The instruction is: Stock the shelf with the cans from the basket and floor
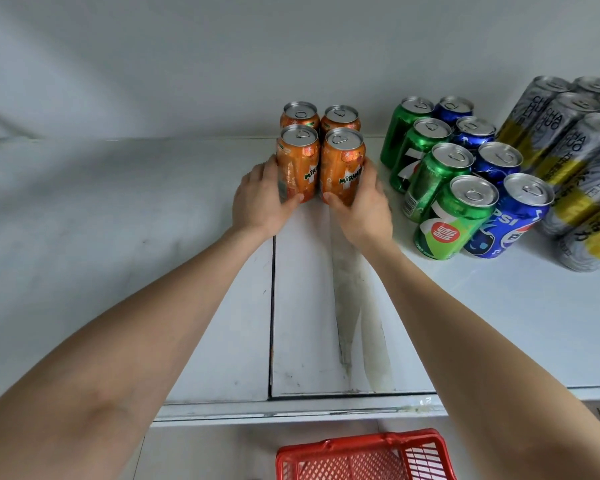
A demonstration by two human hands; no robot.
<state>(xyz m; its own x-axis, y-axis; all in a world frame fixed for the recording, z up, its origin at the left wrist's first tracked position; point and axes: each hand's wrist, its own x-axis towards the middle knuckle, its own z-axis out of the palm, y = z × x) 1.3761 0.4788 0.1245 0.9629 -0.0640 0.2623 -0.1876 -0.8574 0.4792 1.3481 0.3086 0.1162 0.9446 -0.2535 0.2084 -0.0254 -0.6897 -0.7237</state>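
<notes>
While the left hand [262,199] grips one front orange can [297,164], the right hand [361,202] grips another [342,168], left of the green cans [426,161], on the shelf [118,237]

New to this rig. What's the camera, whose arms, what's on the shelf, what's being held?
There is one picture, from a wide-angle camera worn on a person's head, looking forward and down. There is no robot: the arms are that person's own. The left hand grips one orange can and the right hand grips another orange can, both upright on the white shelf in front of two more orange cans. To the right stand a row of green cans, a row of blue cans and tall silver-and-yellow cans. A red basket sits below.
</notes>
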